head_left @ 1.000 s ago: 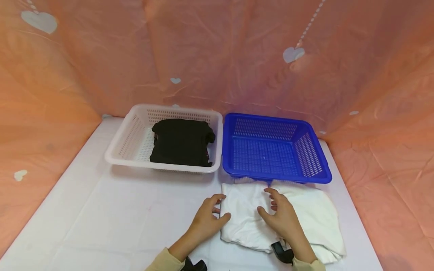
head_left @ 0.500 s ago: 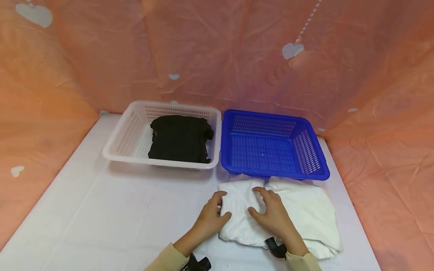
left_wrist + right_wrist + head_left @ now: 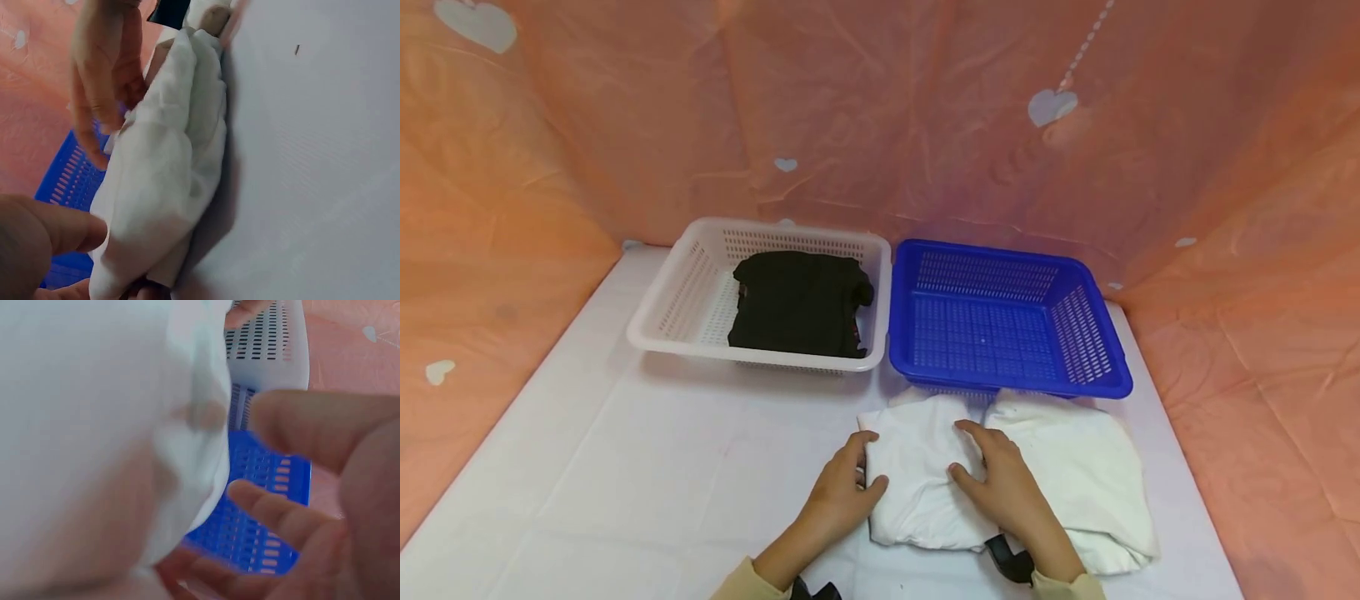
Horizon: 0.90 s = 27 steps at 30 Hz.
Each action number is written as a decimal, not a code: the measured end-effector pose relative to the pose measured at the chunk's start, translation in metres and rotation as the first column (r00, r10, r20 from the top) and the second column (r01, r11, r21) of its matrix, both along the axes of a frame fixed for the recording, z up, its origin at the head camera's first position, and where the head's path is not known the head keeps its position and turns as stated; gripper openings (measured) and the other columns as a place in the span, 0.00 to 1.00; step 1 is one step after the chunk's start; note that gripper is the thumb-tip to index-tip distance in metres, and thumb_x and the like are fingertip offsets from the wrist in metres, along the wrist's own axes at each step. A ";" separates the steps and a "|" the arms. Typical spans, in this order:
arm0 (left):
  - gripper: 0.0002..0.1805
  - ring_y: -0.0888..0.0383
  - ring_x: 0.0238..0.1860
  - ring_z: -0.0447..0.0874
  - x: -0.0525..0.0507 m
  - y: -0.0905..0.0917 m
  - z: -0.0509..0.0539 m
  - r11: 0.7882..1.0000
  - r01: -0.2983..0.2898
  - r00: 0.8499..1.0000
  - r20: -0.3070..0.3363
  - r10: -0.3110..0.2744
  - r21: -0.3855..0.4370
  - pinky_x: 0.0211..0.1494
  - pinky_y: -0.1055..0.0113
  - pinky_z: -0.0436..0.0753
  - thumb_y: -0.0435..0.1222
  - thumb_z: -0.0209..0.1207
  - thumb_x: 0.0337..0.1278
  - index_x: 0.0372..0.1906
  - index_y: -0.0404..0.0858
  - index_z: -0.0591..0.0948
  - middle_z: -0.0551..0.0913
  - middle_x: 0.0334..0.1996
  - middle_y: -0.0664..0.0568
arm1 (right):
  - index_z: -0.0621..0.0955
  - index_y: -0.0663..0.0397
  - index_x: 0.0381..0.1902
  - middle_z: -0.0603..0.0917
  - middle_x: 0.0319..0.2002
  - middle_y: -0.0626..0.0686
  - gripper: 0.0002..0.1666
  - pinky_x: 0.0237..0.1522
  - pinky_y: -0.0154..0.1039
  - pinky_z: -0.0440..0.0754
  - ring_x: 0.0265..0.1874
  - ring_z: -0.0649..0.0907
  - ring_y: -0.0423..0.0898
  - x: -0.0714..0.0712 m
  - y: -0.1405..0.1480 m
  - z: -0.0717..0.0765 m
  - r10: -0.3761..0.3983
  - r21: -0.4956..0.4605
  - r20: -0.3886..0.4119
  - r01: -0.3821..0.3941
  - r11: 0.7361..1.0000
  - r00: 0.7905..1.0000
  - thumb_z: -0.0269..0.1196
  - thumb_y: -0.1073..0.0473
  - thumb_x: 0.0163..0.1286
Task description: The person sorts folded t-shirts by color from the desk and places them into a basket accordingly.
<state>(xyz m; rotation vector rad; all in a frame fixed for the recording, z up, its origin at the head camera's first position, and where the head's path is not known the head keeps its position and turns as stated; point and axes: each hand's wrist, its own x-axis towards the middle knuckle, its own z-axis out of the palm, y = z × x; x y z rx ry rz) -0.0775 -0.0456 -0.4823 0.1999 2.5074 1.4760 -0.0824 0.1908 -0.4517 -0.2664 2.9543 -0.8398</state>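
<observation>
In the head view a folded white garment [image 3: 917, 475] lies on the white-covered table in front of the blue basket. My left hand [image 3: 835, 496] grips its left edge, thumb on top and the other fingers partly under it, as the left wrist view shows. My right hand [image 3: 1003, 487] is at the garment's right side, thumb and index finger spread over the top. Its lower fingers pass behind the cloth in the right wrist view and are partly hidden. A second folded white garment [image 3: 1093, 475] lies just right, partly covered by my right wrist.
At the back left stands a white perforated basket [image 3: 681, 343] with folded black clothing [image 3: 801, 304] inside. Right beside it is a blue perforated basket [image 3: 1011, 387]. An orange curtain [image 3: 880, 108] with pale hearts hangs behind and along both sides of the table.
The left garment has shifted left together with my left hand, away from the second garment. My right hand moved left onto the garment's right side and then stayed nearly in place.
</observation>
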 end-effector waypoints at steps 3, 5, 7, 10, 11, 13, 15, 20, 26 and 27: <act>0.32 0.59 0.38 0.80 0.000 0.001 0.000 1.000 0.009 1.000 0.014 -0.009 0.001 0.37 0.69 0.78 0.37 0.64 0.54 0.63 0.37 0.68 0.79 0.43 0.45 | 0.70 0.44 0.66 0.80 0.53 0.60 0.36 0.51 0.55 0.77 0.51 0.79 0.57 -0.002 0.006 0.001 -0.003 -0.002 0.081 0.003 1.000 0.997 0.68 0.54 0.60; 0.32 0.59 0.38 0.81 -0.001 0.002 0.000 0.999 0.019 0.999 0.031 -0.020 0.033 0.37 0.69 0.79 0.38 0.63 0.54 0.64 0.37 0.67 0.78 0.43 0.45 | 0.69 0.42 0.67 0.78 0.58 0.62 0.37 0.56 0.57 0.75 0.57 0.77 0.60 -0.003 0.008 -0.001 0.019 -0.046 0.119 -0.013 0.999 0.993 0.68 0.54 0.60; 0.32 0.59 0.37 0.81 -0.001 0.003 0.000 0.998 0.025 0.999 0.044 -0.028 0.063 0.36 0.69 0.79 0.38 0.63 0.54 0.64 0.38 0.67 0.77 0.43 0.46 | 0.69 0.40 0.66 0.76 0.61 0.62 0.38 0.57 0.58 0.74 0.60 0.75 0.60 -0.004 0.009 -0.005 0.026 -0.103 0.132 -0.012 0.995 0.991 0.69 0.55 0.59; 0.31 0.60 0.35 0.80 0.000 0.005 -0.002 0.995 0.030 0.997 0.064 -0.036 0.096 0.34 0.69 0.79 0.37 0.63 0.54 0.64 0.41 0.67 0.75 0.44 0.46 | 0.71 0.39 0.64 0.77 0.61 0.60 0.37 0.54 0.53 0.77 0.56 0.78 0.55 -0.005 0.009 -0.009 0.028 -0.161 0.136 -0.006 0.987 0.990 0.71 0.57 0.56; 0.31 0.60 0.35 0.79 0.001 0.005 -0.003 0.994 0.029 0.997 0.069 -0.036 0.106 0.33 0.69 0.79 0.36 0.63 0.53 0.64 0.41 0.68 0.75 0.44 0.46 | 0.72 0.39 0.63 0.79 0.58 0.59 0.37 0.51 0.49 0.78 0.52 0.80 0.52 -0.006 0.010 -0.009 0.030 -0.182 0.141 -0.004 0.983 0.990 0.71 0.59 0.56; 0.31 0.61 0.33 0.79 0.002 0.006 -0.004 0.990 0.022 0.996 0.082 -0.034 0.141 0.32 0.70 0.79 0.34 0.64 0.53 0.63 0.42 0.68 0.75 0.44 0.46 | 0.73 0.39 0.61 0.82 0.50 0.56 0.35 0.43 0.41 0.79 0.41 0.81 0.46 -0.005 0.010 -0.010 0.035 -0.218 0.151 -0.001 0.976 0.988 0.71 0.61 0.55; 0.31 0.62 0.31 0.79 0.003 0.007 -0.004 0.981 0.012 0.995 0.095 -0.031 0.192 0.32 0.70 0.79 0.33 0.64 0.51 0.62 0.43 0.69 0.76 0.42 0.46 | 0.74 0.38 0.59 0.83 0.43 0.53 0.34 0.36 0.35 0.77 0.33 0.78 0.41 -0.004 0.011 -0.008 0.038 -0.248 0.161 0.003 0.969 0.986 0.71 0.63 0.54; 0.31 0.68 0.24 0.73 0.004 0.008 -0.001 0.952 -0.002 0.996 0.083 -0.025 0.305 0.30 0.75 0.76 0.29 0.65 0.48 0.60 0.45 0.71 0.76 0.39 0.48 | 0.76 0.34 0.55 0.81 0.40 0.51 0.34 0.31 0.31 0.74 0.27 0.74 0.37 0.004 0.014 0.003 0.015 -0.309 0.129 0.026 0.951 0.991 0.72 0.65 0.53; 0.32 0.71 0.24 0.70 0.006 0.009 0.016 0.918 0.047 0.999 -0.020 -0.042 0.393 0.28 0.77 0.76 0.25 0.65 0.47 0.59 0.48 0.72 0.75 0.36 0.49 | 0.77 0.38 0.55 0.79 0.54 0.50 0.34 0.43 0.25 0.80 0.43 0.77 0.34 0.019 0.021 0.022 0.000 -0.344 -0.079 -0.027 0.938 0.997 0.74 0.65 0.51; 0.32 0.71 0.24 0.71 0.006 0.009 0.020 0.916 0.060 0.998 -0.045 -0.046 0.397 0.29 0.76 0.76 0.25 0.65 0.47 0.59 0.49 0.72 0.75 0.36 0.49 | 0.77 0.39 0.55 0.79 0.53 0.49 0.34 0.44 0.24 0.79 0.44 0.77 0.33 0.020 0.021 0.026 0.005 -0.341 -0.117 -0.045 0.939 0.993 0.74 0.65 0.51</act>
